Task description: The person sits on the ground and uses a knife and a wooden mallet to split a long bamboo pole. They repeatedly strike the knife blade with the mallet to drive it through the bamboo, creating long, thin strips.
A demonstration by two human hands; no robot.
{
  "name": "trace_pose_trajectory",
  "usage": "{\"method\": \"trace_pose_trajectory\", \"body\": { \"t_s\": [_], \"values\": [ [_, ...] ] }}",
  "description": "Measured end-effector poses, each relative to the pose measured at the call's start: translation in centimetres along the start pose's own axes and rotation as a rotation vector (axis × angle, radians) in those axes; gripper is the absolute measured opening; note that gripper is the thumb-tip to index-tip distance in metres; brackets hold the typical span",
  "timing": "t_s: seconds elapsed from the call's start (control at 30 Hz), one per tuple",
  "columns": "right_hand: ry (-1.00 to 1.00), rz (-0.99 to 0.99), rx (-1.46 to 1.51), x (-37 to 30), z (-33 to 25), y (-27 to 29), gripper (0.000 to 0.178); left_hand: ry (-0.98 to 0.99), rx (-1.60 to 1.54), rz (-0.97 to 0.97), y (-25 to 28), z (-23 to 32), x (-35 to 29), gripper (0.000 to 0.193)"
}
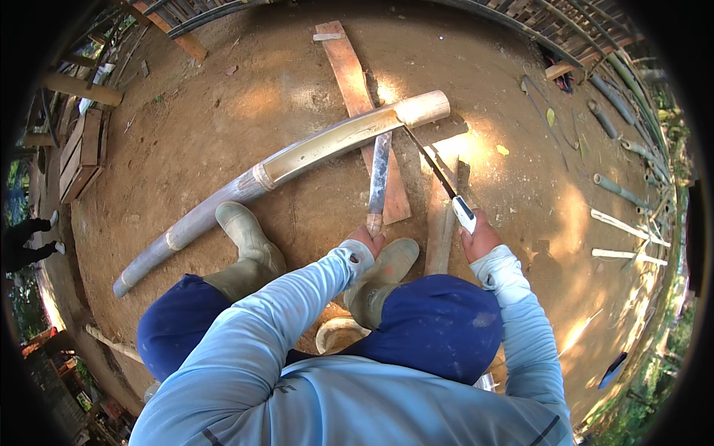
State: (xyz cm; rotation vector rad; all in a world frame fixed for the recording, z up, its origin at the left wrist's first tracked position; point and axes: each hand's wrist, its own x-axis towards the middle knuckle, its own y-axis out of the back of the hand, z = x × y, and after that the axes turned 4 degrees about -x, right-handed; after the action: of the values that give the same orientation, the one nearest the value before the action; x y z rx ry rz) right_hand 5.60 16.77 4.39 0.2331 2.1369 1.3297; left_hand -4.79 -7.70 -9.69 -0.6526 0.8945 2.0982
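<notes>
The left hand (367, 242) is gripping a broad mottled blade (378, 175) by its brown handle (374, 221), fingers wrapped round it; the blade is pointing at the near side of the bamboo pole (214, 207). The right hand (483, 236) is clasping a white-handled narrow tool (465, 215), fingers curled closed, its tip meeting the pole's long opening (335, 151) at the right end. The pole is lying slantwise across a wooden plank (349, 74), ahead of the boots (392, 260).
</notes>
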Motion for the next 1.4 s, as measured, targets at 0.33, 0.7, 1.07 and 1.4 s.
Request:
{"method": "trace_pose_trajectory", "body": {
  "t_s": [0.33, 0.7, 1.07, 1.4],
  "values": [
    [0.0, -0.08, -0.111, 0.8, -1.5, 3.9, 0.05, 0.054, -0.039, 0.002, 0.8, 1.6, -1.9, 0.058],
    [0.153, 0.001, -0.017, -1.0, 3.3, 0.8, 0.043, -0.027, -0.141, -0.091, 1.8, -0.1, -2.3, 0.053],
    [0.115, 0.018, 0.12, -2.5, 4.2, -2.4, 0.054, 0.112, -0.364, -0.153, 3.8, 1.6, -3.8, 0.041],
    [0.212, -0.039, 0.424, -3.4, 7.6, -8.4, 0.061, 0.103, 0.11, 0.118, -2.0, -1.9, -0.3, 0.056]
  ]
}}
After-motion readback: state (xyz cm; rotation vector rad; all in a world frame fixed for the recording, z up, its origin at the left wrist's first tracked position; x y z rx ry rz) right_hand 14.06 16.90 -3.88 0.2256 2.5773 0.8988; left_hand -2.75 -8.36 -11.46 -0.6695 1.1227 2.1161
